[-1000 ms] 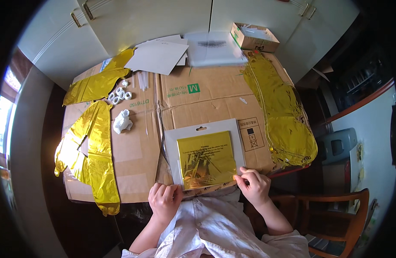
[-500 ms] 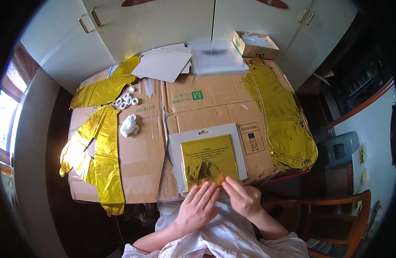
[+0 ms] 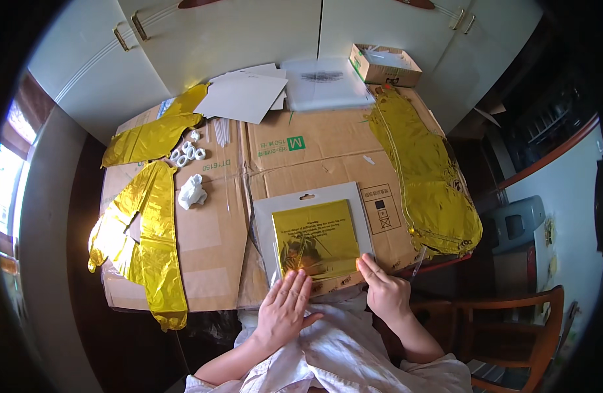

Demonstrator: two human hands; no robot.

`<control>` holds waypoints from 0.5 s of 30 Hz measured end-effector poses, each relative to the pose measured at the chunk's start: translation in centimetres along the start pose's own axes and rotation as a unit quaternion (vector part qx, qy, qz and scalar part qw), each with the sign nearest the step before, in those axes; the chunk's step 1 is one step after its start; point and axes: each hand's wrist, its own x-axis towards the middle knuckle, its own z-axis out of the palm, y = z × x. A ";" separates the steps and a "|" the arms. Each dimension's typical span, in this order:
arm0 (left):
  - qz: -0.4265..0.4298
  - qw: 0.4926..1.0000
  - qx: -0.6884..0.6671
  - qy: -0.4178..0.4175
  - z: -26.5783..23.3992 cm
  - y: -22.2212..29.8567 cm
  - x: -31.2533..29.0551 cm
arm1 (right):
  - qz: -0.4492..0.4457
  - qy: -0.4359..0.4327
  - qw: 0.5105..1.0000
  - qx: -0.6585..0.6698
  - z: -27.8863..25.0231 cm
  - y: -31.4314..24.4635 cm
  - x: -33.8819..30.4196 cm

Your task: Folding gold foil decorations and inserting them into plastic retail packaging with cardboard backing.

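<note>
Before me lies a flat package: a folded gold foil balloon (image 3: 334,229) in a clear bag with printing, backed by a white card (image 3: 285,198) with a hanging slot. My left hand (image 3: 286,304) is spread flat, its fingertips on the package's lower left edge. My right hand (image 3: 388,291) is closed, with the index finger pressed at the package's lower right corner. Beside the right hand a thin clear strip (image 3: 419,261) shows; I cannot tell if the hand holds it.
Unfolded gold foil balloons (image 3: 160,242) lie left, another (image 3: 432,177) right. White ribbon rolls (image 3: 189,154), clear straws (image 3: 221,132) and a crumpled white tissue (image 3: 192,192) sit left of centre. White cards (image 3: 242,95), a clear bag (image 3: 324,85) and a small box (image 3: 385,65) stand behind.
My hands have moved apart along the package's lower edge: the left slid left, the right moved right to the corner. The thin clear strip now shows beside the right hand.
</note>
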 end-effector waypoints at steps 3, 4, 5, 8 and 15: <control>-0.038 0.999 -0.002 0.008 -0.1 -0.8 -0.7 | 0.015 -0.023 1.000 0.000 -0.3 0.0 -0.2; -0.053 0.999 -0.003 0.006 -0.2 -1.1 -1.0 | 0.017 -0.024 1.000 -0.002 -0.4 0.0 -0.2; -0.068 0.998 -0.003 0.005 -0.2 -1.2 -1.2 | 0.018 -0.025 1.000 -0.004 -0.4 0.0 -0.2; -0.068 0.998 0.010 0.011 -0.5 -1.6 -1.7 | 0.015 -0.030 0.999 -0.002 -0.8 -0.2 -0.1; -0.061 0.994 0.082 0.033 -1.3 -2.2 -3.6 | -0.100 0.046 0.994 0.008 -0.6 1.5 -2.6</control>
